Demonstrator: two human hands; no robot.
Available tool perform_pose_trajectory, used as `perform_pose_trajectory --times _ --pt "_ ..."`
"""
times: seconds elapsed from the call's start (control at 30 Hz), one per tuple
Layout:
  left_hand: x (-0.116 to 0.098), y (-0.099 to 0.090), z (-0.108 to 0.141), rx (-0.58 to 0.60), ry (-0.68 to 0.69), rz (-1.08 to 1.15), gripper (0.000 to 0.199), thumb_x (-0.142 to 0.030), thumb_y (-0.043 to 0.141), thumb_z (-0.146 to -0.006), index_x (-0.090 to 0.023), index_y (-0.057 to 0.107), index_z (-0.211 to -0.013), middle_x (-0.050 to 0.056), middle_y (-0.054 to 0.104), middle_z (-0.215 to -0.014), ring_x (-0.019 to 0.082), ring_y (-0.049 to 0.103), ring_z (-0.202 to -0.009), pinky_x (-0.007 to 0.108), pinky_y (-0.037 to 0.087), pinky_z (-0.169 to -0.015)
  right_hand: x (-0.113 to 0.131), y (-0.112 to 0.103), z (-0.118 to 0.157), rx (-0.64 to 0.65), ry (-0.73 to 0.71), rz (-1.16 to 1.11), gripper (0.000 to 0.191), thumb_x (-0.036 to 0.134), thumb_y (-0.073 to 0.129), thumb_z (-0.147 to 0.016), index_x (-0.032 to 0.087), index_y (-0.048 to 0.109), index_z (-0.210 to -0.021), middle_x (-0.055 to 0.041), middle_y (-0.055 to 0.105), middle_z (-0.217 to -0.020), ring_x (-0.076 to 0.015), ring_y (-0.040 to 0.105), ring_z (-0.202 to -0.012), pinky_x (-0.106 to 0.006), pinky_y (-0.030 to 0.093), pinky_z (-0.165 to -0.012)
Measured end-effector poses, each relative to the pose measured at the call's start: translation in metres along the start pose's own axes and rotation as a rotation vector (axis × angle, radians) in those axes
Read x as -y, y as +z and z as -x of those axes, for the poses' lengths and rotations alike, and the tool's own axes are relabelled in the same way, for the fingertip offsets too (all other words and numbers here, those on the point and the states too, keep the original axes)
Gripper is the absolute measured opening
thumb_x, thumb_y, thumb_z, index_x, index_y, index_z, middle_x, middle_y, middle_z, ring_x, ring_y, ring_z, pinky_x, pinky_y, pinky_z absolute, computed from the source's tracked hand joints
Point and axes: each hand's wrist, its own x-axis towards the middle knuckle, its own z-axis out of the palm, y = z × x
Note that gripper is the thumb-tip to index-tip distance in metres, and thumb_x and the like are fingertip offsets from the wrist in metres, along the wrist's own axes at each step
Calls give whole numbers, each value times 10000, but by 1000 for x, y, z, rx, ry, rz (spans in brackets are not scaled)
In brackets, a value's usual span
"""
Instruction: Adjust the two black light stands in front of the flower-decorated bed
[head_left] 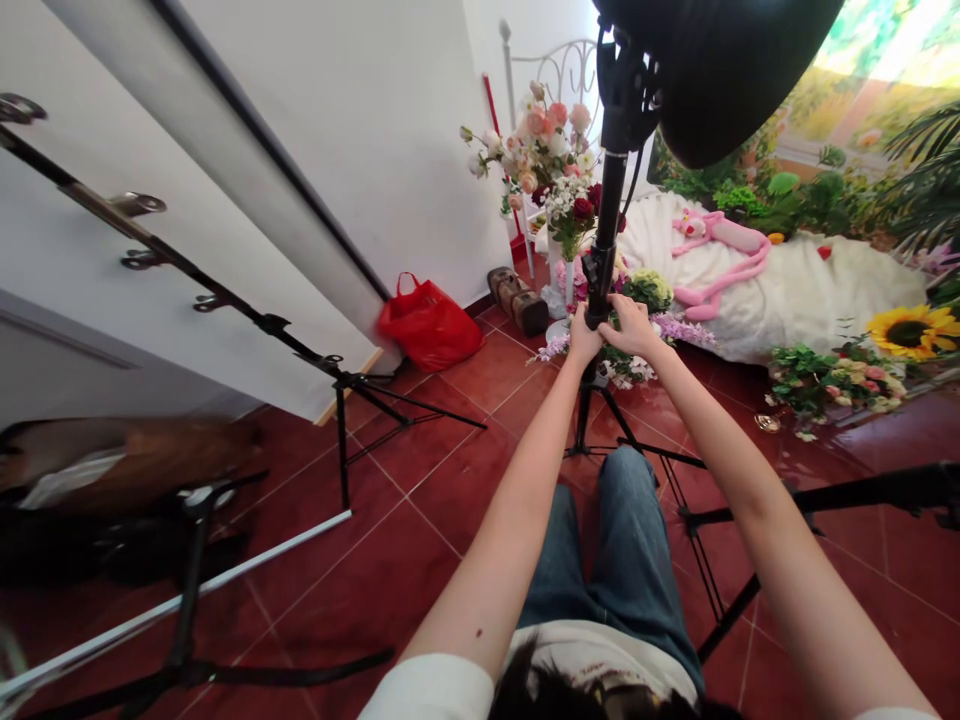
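Note:
A black light stand (612, 205) rises in front of me, carrying a large dark lamp head (739, 70) at its top. My left hand (584, 338) is closed around the pole just below a black clamp joint. On the pole's other side, my right hand (631, 324) grips at the same height, its fingertips partly hidden behind the pole. The stand's legs spread on the floor near my knees. Right behind my hands are a vase of pink, white and dark red flowers (547, 140) and lilac blossoms (682, 328).
Left of me stands a backdrop stand (341, 400) with clamps along its bar. A red bag (433, 325) and a brown roll-shaped bag (517, 300) sit by the wall. A pink plush toy (731, 240) lies on white fabric (847, 290). Another black tripod's leg (862, 495) reaches in from the right.

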Motion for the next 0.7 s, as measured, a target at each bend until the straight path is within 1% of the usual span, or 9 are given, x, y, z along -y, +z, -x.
perform_pose_trajectory --times 0.07,0.13,0.23,0.3,0.37,0.4,0.5,0.6,0.7 --pt "-1 -2 -1 19 0 -38 388 -192 824 -584 -207 503 -800 -42 581 -737 152 573 -737 323 499 -773 -2 3 -4 -26 59 -125 345 220 414 -867 181 584 -1165 -156 659 -1235 -328 568 -1200 -529 368 -1070" --pt "0 -3 -2 26 -2 -60 398 -215 835 -582 -207 507 -807 -37 593 -748 153 574 -741 319 498 -769 -4 9 -9 -81 107 -298 271 179 401 -858 218 587 -1051 -102 680 -1113 -287 604 -1105 -497 393 -1063" --pt "2 -4 -3 30 -3 -76 408 -219 838 -572 -208 512 -817 -34 598 -749 156 579 -737 316 495 -759 -6 14 -16 -174 181 -547 111 214 444 -880 244 549 -899 -37 648 -932 -231 609 -943 -427 457 -1007" --pt "3 -4 -3 31 -1 -82 409 -194 829 -565 -210 510 -820 -35 600 -747 157 582 -736 316 494 -759 -7 15 -20 -210 264 -697 68 271 485 -905 248 527 -856 1 613 -837 -191 587 -824 -378 496 -931" --pt "3 -3 -3 36 -5 -85 404 -169 815 -567 -212 506 -822 -38 603 -745 158 586 -737 316 493 -763 -9 14 -23 -225 349 -822 112 338 555 -906 246 520 -851 35 578 -765 -150 541 -707 -314 511 -811" --pt "2 -3 -2 42 -10 -85 395 -158 806 -574 -212 507 -828 -38 607 -748 159 590 -739 317 493 -768 -9 14 -24 -227 386 -873 155 371 600 -890 245 517 -853 49 557 -731 -133 513 -660 -280 499 -738" --pt "1 -3 -1 62 -22 -82 358 -131 770 -606 -206 521 -852 -33 619 -766 165 602 -757 321 494 -784 -9 18 -24 -249 469 -991 296 442 714 -816 245 502 -879 84 474 -639 -101 443 -570 -217 402 -561" --pt "0 -3 0 68 -12 -89 344 -121 761 -622 -198 526 -861 -27 619 -782 161 603 -757 316 492 -784 -8 24 -24 -306 524 -1083 364 440 751 -775 242 480 -913 103 473 -626 -76 420 -530 -192 347 -503" --pt "2 -3 1 61 7 -92 360 -157 782 -643 -197 520 -887 -15 635 -814 162 616 -779 318 498 -796 -9 28 -27 -293 574 -1204 401 425 773 -740 234 468 -918 112 520 -665 -48 410 -489 -181 375 -501"
